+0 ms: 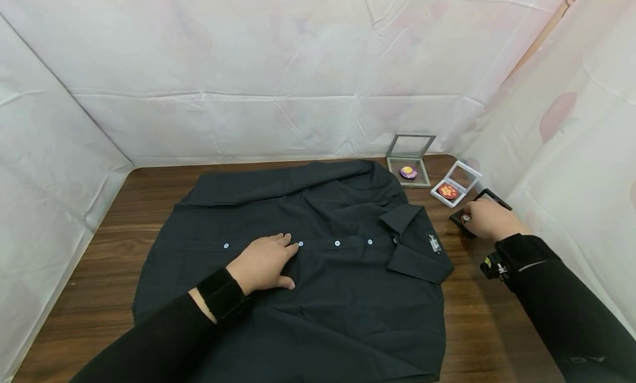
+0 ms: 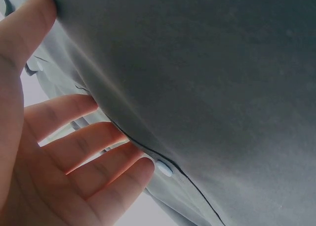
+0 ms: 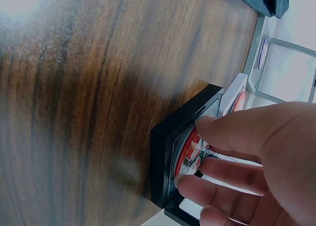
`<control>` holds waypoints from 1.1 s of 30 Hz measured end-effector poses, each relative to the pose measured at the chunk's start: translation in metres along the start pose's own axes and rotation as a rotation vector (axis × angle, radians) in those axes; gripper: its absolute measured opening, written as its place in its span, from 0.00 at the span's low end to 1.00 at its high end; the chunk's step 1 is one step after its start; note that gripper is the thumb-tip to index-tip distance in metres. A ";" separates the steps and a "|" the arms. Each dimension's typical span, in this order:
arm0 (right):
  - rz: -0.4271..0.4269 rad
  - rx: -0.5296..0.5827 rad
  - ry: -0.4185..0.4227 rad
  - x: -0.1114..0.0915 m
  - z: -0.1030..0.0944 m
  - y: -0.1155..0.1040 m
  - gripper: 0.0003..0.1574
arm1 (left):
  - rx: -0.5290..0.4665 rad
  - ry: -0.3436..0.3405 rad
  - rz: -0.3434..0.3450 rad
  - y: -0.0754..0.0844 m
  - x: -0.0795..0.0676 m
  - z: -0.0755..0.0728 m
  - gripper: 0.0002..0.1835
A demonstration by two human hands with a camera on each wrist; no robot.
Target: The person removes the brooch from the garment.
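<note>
A dark button-up shirt [image 1: 343, 306] lies spread out with its collar toward the right. My left hand [image 1: 265, 261] rests on its front beside the row of pale buttons, fingers extended and thumb apart. At the right, my right hand [image 1: 489, 220] is at a black hinged display case [image 3: 165, 152] whose lid stands raised. Inside that case sits a round red-edged badge [image 3: 194, 154] with a colourful print. Thumb and fingertips pinch the badge by its rim; part of it is hidden behind them.
Behind the black case stands an open white case [image 1: 452, 204] with a red-orange badge [image 1: 448, 191]. Farther back is an open grey case [image 1: 424, 177] holding a purple-and-yellow badge [image 1: 408, 172]. White curtains [image 1: 278, 123] enclose the wooden table [image 1: 94, 278] at the back and sides.
</note>
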State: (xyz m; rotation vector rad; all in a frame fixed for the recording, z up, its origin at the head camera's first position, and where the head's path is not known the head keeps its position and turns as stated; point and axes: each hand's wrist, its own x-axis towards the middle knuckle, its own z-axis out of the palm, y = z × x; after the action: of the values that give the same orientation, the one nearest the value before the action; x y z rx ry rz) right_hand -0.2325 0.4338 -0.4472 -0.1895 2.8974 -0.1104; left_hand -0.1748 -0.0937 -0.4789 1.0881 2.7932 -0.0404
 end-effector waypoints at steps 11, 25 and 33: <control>0.017 -0.014 0.047 0.000 0.008 0.001 0.17 | -0.017 -0.011 -0.008 0.000 0.001 0.000 0.48; 0.055 0.008 0.067 -0.004 0.011 -0.001 0.23 | -0.027 0.015 -0.003 -0.001 0.003 -0.001 0.48; 0.097 0.043 0.061 -0.012 0.013 -0.007 0.26 | -0.066 0.019 -0.033 -0.001 0.000 0.006 0.48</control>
State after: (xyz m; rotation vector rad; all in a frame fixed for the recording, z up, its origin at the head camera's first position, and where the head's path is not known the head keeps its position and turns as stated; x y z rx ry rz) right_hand -0.2173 0.4273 -0.4563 -0.0387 2.9556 -0.1639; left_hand -0.1751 -0.0946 -0.4849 1.0326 2.8075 0.0576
